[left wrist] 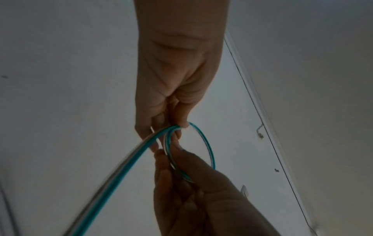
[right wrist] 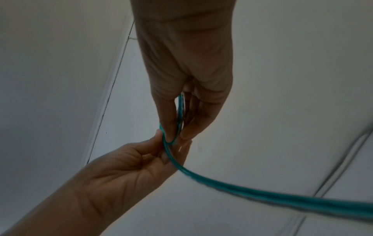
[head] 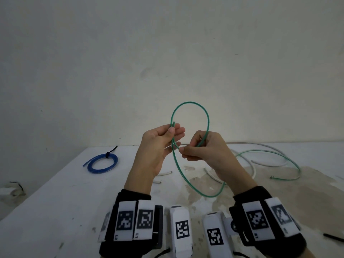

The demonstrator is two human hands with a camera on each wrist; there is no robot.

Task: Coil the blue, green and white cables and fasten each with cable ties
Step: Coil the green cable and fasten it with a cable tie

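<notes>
Both hands (head: 178,146) pinching green cable (head: 189,103) loop

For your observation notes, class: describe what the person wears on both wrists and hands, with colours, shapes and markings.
The left hand and right hand are bare: no gloves or rings visible. Each wrist carries a black fabric band holding white rectangular blocks printed with black-and-white square code markers. White camera housings with similar markers sit between the wrists.

Bare plain room, stained white table (head: 55,202) against blank pale wall (head: 167,53), loose cables, kind of place unclear

Glossy green cable (head: 207,120), glossy translucent blue cable (head: 102,163), matt stained white table (head: 55,198)
</notes>
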